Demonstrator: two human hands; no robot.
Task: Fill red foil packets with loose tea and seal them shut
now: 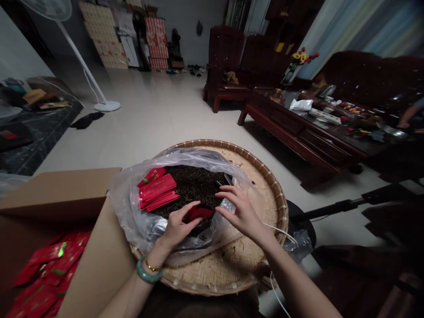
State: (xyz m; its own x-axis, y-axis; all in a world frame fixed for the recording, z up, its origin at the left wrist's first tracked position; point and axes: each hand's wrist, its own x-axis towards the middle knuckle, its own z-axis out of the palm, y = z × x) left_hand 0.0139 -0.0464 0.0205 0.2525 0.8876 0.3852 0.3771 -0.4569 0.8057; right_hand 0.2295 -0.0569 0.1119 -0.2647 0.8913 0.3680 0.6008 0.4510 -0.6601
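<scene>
My left hand (178, 224) grips a small red packet (202, 213) between thumb and fingers, its mouth standing open. To its right, my right hand (239, 210) is held with fingers apart and nothing visible in them. Both hands are over a clear plastic bag (132, 185) spread wide around dark, dry, loose leaves that look like tea (194, 183). On the leaves at the left lies a stack of flat red packets (159, 190). A thin dark object (228, 179) sticks up behind my right fingers; its kind is unclear. Underneath is a round woven bamboo tray (274, 201).
An open cardboard box (89, 251) at the left holds many red packets (49, 274). A white cable (281, 232) runs off the tray's right side, near a black stand (334, 207). Further off are a cluttered wooden table (294, 132), a fan (107, 106) and part of another person (412, 117).
</scene>
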